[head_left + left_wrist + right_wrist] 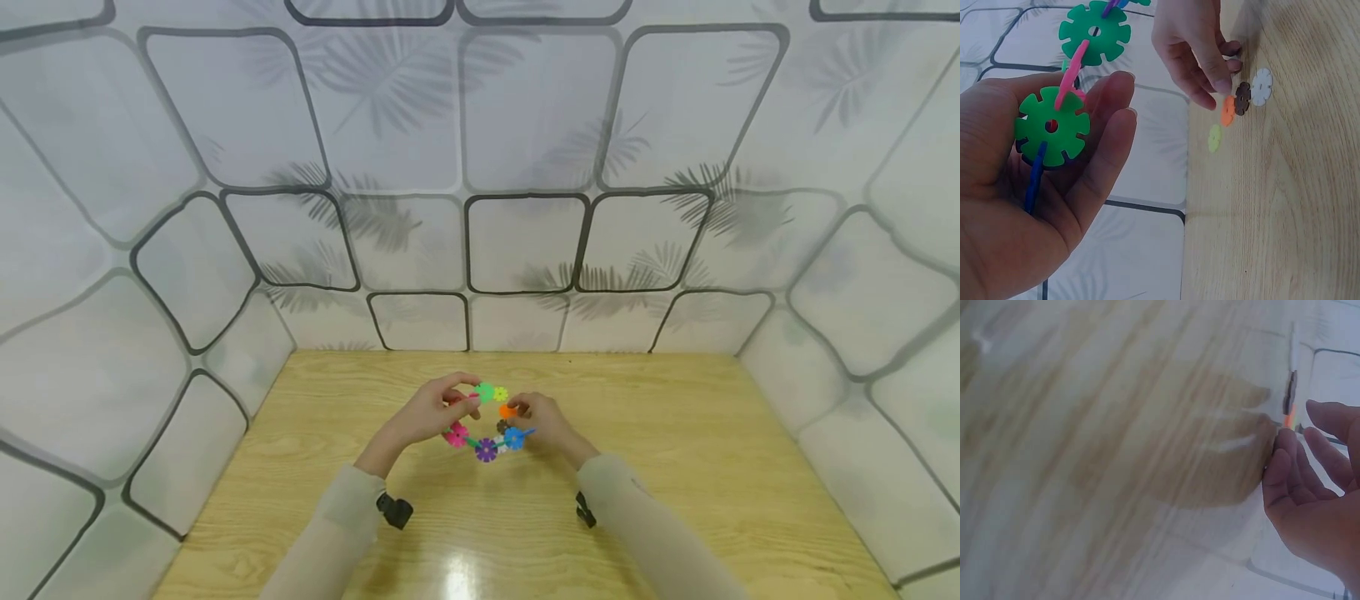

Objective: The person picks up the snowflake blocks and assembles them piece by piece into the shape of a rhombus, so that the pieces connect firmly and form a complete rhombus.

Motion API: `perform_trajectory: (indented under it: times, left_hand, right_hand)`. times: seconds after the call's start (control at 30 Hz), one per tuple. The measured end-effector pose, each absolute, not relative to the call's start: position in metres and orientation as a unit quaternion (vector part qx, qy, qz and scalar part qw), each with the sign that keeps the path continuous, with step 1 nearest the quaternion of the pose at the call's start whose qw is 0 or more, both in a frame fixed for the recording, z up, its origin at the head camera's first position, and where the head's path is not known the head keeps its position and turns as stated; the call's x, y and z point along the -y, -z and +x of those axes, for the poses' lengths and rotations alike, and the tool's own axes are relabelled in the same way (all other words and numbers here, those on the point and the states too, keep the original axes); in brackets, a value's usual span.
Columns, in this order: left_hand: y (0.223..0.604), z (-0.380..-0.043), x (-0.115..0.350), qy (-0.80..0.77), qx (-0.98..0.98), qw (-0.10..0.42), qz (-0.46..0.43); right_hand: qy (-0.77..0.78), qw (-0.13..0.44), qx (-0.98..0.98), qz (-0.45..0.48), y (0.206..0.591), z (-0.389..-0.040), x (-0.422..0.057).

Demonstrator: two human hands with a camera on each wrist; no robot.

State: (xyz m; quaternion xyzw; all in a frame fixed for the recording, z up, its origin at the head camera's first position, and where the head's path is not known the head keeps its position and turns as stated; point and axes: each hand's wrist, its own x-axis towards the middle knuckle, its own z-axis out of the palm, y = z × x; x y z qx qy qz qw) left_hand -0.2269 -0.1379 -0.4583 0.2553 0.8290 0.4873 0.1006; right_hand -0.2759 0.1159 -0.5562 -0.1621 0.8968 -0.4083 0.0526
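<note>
My left hand (431, 410) holds a chain of joined plastic snowflake discs. In the left wrist view, its fingers curl round a green disc (1052, 128) with a dark blue disc (1034, 181) slotted into it. A pink disc (1071, 75) links this to another green disc (1094, 32). Purple (486, 450) and blue discs (514, 438) of the chain hang toward the right in the head view. My right hand (543, 421) is low over the table, fingertips right at a loose orange disc (1227, 110) that lies flat.
Beside the orange disc, a brown disc (1243, 99), a white disc (1262, 87) and a yellow-green disc (1214, 138) lie in a row on the wooden table (675, 467). Patterned wall covering (525, 242) encloses the table at the back and both sides.
</note>
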Motion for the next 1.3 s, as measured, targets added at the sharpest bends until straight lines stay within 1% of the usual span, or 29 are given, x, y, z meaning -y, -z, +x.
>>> perform_trajectory:
  times: [0.33, 0.57, 0.83, 1.3]
  left_hand:
    - [0.4587, -0.2260, 0.1386, -0.485, -0.825, 0.113, 0.268]
    - [0.4582, -0.2253, 0.1390, -0.477, -0.829, 0.123, 0.266]
    - [0.4595, -0.2238, 0.1383, -0.477, -0.826, 0.135, 0.268]
    - [0.4619, -0.2254, 0.1391, -0.473, -0.828, 0.134, 0.271]
  right_hand:
    - [0.403, 0.045, -0.903, -0.145, 0.5572, -0.2730, -0.1136]
    - [0.394, 0.032, -0.905, -0.159, 0.5621, -0.2768, -0.1145]
    - [0.398, 0.036, -0.903, -0.158, 0.5619, -0.2765, -0.1143]
    - [0.392, 0.028, -0.908, -0.145, 0.5614, -0.2777, -0.1124]
